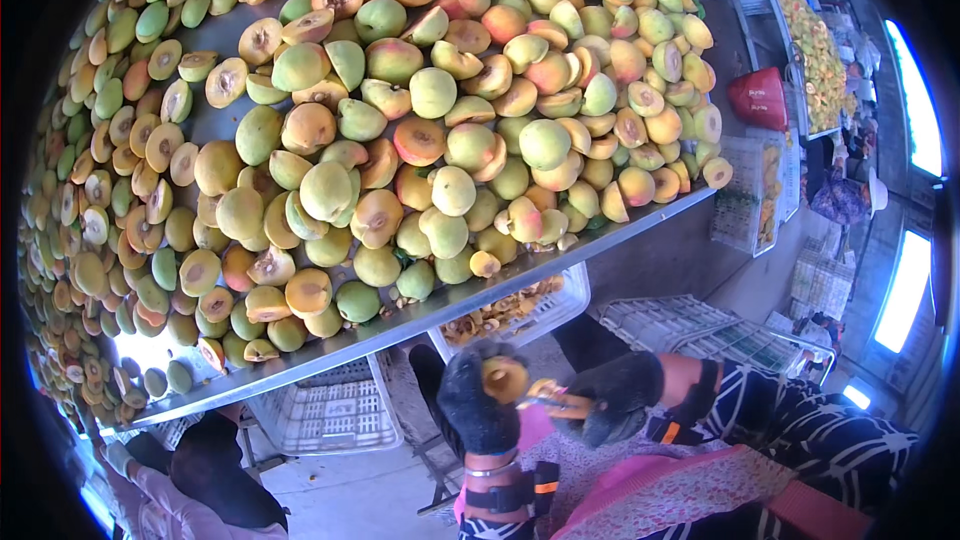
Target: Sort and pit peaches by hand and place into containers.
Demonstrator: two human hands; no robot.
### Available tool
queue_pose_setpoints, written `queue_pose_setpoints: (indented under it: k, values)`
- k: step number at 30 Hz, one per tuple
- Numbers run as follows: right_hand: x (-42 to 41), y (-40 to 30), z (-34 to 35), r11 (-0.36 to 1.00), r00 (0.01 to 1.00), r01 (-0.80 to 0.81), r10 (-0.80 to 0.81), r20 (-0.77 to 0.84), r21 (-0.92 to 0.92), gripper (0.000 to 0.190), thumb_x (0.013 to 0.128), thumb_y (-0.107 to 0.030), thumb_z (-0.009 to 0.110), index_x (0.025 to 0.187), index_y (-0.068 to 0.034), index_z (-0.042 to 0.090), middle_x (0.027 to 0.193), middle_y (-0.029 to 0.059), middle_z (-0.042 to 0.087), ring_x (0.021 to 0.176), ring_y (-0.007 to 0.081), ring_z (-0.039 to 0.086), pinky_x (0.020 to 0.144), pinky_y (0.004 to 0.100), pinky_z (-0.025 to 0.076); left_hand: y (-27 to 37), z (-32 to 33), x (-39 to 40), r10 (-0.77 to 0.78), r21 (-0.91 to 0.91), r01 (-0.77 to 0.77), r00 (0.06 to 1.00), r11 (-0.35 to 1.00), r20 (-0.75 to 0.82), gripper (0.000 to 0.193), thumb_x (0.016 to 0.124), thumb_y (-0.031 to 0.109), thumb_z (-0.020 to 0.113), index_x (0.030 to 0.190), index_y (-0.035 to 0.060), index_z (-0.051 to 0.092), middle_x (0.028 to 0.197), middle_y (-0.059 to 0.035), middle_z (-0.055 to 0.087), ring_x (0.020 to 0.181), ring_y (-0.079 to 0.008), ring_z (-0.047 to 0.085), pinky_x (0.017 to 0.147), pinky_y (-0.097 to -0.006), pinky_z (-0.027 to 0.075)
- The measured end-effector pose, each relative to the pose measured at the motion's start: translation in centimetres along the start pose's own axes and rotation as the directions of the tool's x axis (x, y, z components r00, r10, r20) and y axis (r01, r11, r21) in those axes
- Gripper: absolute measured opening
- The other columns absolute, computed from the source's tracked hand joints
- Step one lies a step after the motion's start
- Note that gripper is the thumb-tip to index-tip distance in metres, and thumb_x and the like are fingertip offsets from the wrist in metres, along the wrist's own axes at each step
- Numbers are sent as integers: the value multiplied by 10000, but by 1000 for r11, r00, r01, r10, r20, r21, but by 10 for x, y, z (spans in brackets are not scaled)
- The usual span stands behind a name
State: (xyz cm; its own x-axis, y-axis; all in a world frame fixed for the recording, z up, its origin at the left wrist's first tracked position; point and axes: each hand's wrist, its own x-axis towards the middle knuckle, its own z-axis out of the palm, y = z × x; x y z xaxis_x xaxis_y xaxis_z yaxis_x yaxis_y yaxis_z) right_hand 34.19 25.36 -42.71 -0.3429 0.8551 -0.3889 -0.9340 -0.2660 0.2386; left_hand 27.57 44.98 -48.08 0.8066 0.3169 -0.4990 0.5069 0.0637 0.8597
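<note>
My left hand [480, 397], in a dark glove, holds a peach half [505, 379] with its cut, hollowed face turned up. Just to its right, my right hand [619, 397], also gloved, grips a small hand tool [566, 406] with a brownish handle. The tool's tip points towards the fruit, and bits of orange flesh seem to cling near it; its exact shape is blurred. Both hands are over my lap, below the edge of a metal table [420, 336] heaped with whole and halved peaches [375, 217].
Under the table edge, a white crate [577, 292] holds peach scraps [502, 311]. Plastic crates stand left [330, 409] and right [697, 330]. A red basket [757, 100] is farther off. Another person's sleeve [169, 495] shows at lower left; someone in a hat [876, 191] is far right.
</note>
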Motion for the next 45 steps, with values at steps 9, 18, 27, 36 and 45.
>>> queue_pose_setpoints:
  k: [9, 18, 27, 36, 45]
  values:
    - [11, 18, -52, 385, 457, -570, -586, -669, -726, 442, 852, -350, 635, 1088, 14, 548, 904, 263, 650, 913, 440, 638, 798, 510, 482, 2, 22, -15, 179, 660, -217, 976, 720, 125, 340, 858, 104, 655, 1180, 8, 600, 999, -207, 618, 917, -377, 598, 862, -483, 480]
    - [15, 22, -60, 120, 492, -559, -749, -444, -821, 350, 847, -263, 629, 1066, -2, 551, 876, 261, 641, 868, 429, 643, 749, 503, 488, -60, -135, -16, -73, 452, 202, 955, 869, -286, 460, 868, 149, 682, 1260, -44, 538, 1267, -242, 557, 1201, -397, 530, 1006, -452, 437]
    - [1, -22, -1, 400, 387, -415, -736, -556, -817, 500, 796, -165, 686, 1260, -46, 542, 958, 228, 621, 891, 417, 638, 752, 468, 504, 16, -140, 94, 367, 619, -119, 884, 776, -290, 418, 860, 201, 728, 1189, -31, 613, 1122, -224, 650, 1037, -357, 618, 914, -433, 480]
    - [17, -23, 23, 507, 402, -306, -698, -592, -806, 469, 861, -253, 687, 1241, -22, 538, 961, 199, 629, 895, 390, 645, 762, 434, 512, 36, -92, 174, 233, 644, 59, 904, 763, -359, 452, 849, 322, 700, 1106, -37, 609, 1041, -195, 665, 835, -350, 665, 771, -424, 526]
    - [61, -73, 91, 324, 517, 83, -822, -237, -942, 396, 848, -218, 660, 1162, -31, 506, 925, 245, 618, 879, 445, 627, 737, 479, 505, 82, -81, 80, -237, -589, 223, 970, 777, 55, 438, 837, 183, 650, 1195, -48, 549, 1086, -130, 627, 997, -238, 624, 855, -356, 537]
